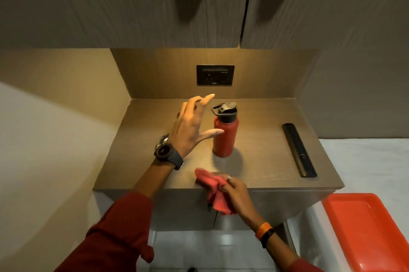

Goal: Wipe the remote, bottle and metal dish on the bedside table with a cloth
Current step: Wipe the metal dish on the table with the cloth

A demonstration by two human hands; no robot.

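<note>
A red bottle [225, 136] with a black flip lid stands upright in the middle of the wooden bedside table [261, 152]. My left hand [194, 125] hovers just left of it, fingers spread, thumb close to the bottle's side, holding nothing. A small part of the metal dish [163, 139] shows behind my left wrist; the rest is hidden. The long black remote [298, 150] lies at the table's right side. My right hand [234, 192] grips a crumpled red cloth [213, 189] at the table's front edge.
A black wall socket [215, 75] sits in the back panel above the table. Cabinet doors [155, 6] hang overhead. An orange tray [367, 232] lies low at the right, beside a white bed surface [371, 161].
</note>
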